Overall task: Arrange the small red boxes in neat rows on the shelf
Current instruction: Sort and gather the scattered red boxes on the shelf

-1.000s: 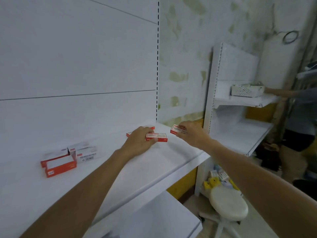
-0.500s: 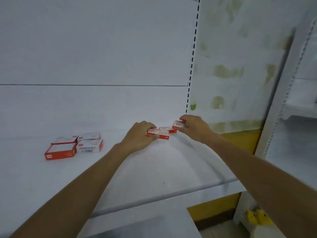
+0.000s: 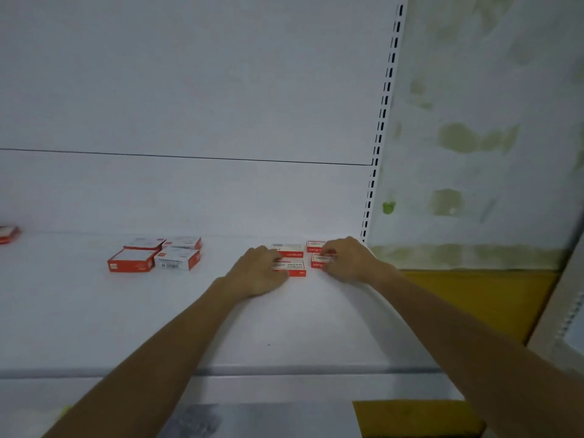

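Shelf of white board, seen from the head view, with small red boxes lying flat along its rear edge. At far left, a lone box is cut by the frame edge. Next, a cluster of four boxes sits two deep, sides touching, well apart from the others. Right of centre, the left hand has its fingers curled over the left end of the front-left box, which lies just in front of the rear-left box; this grip probably serves to slide the box square against its neighbours. Further right, the right hand pinches the front-right box with bent fingers, the rear-right box showing just behind. These four form a two-by-two block near the slotted upright, presumably so that rows start from the corner. A narrow gap separates the left and right pairs, so alignment appears unfinished.
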